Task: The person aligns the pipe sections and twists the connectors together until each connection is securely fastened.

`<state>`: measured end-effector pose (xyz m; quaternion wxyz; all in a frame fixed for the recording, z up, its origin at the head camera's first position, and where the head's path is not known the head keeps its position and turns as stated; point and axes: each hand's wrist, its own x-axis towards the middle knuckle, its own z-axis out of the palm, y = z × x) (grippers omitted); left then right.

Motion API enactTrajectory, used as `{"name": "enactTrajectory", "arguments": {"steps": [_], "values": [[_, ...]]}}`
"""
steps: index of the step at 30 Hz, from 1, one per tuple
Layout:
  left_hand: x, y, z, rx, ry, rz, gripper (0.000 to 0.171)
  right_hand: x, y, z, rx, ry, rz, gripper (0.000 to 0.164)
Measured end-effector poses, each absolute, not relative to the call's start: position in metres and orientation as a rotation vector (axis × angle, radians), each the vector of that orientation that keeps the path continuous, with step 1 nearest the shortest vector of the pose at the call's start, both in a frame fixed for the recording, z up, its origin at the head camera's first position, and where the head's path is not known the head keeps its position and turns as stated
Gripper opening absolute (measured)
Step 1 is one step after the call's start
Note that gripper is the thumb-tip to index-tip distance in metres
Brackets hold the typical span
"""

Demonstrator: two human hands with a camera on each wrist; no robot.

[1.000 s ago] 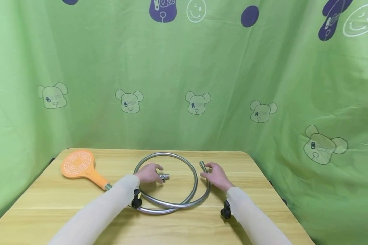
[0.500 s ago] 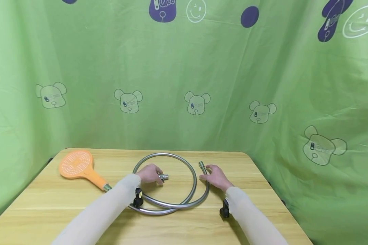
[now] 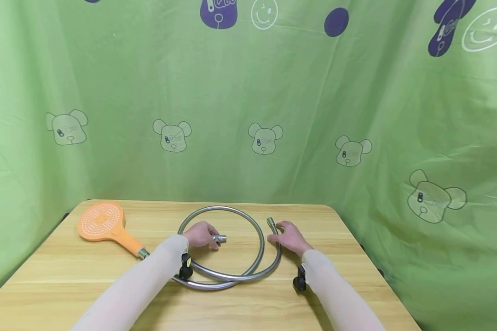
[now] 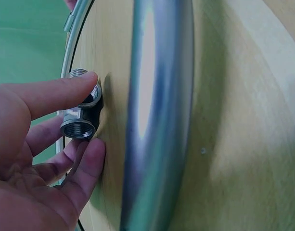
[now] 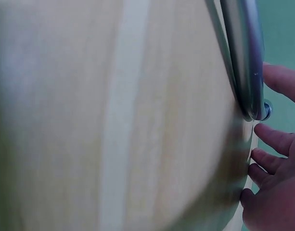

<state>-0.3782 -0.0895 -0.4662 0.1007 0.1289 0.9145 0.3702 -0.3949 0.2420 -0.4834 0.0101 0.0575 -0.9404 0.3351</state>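
Note:
My left hand (image 3: 199,235) is at a small chrome threaded tee fitting (image 3: 219,239) inside the hose loops. In the left wrist view, my thumb lies across the tee fitting (image 4: 79,126) and a finger reaches behind it, pinching it. My right hand (image 3: 291,237) is around the free end of a coiled metal shower hose (image 3: 260,248), thumb on one side, fingers on the other. In the right wrist view, those fingers are spread, thumb and index beside the hose (image 5: 246,57) with a small gap below it. An orange shower head (image 3: 103,222) lies at the left, attached to the hose.
The wooden table (image 3: 240,312) fills the lower part of the head view. Green curtain (image 3: 215,92) with bear prints hangs behind and at both sides, close to the table's edges. The hose loops cross each other near the table's middle, in front of my left forearm.
My left fingers have drawn in a little on the tee fitting. My right hand stays by the hose end, and the shower head and hose lie as before; the head view shifts slightly.

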Motion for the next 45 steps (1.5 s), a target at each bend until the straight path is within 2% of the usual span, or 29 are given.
{"name": "enactTrajectory", "arguments": {"steps": [8, 16, 24, 36, 45], "values": [[-0.378, -0.089, -0.468, 0.390, 2.688, 1.128, 0.033, -0.408, 0.246, -0.494, 0.143, -2.984, 0.914, 0.069], [-0.377, -0.090, -0.466, 0.348, 2.687, 1.134, 0.033, -0.415, 0.245, -0.496, 0.141, -2.938, 0.872, 0.057], [-0.378, -0.089, -0.465, 0.346, 2.695, 1.160, 0.034, -0.402, 0.235, -0.481, 0.116, -2.947, 0.841, 0.048], [-0.375, -0.088, -0.460, 0.326, 2.658, 1.253, 0.037, -0.399, 0.234, -0.481, 0.090, -2.908, 0.850, 0.049], [-0.369, -0.093, -0.449, 0.285, 2.666, 1.272, 0.037, -0.403, 0.224, -0.473, 0.173, -2.826, 1.097, 0.050]]}}
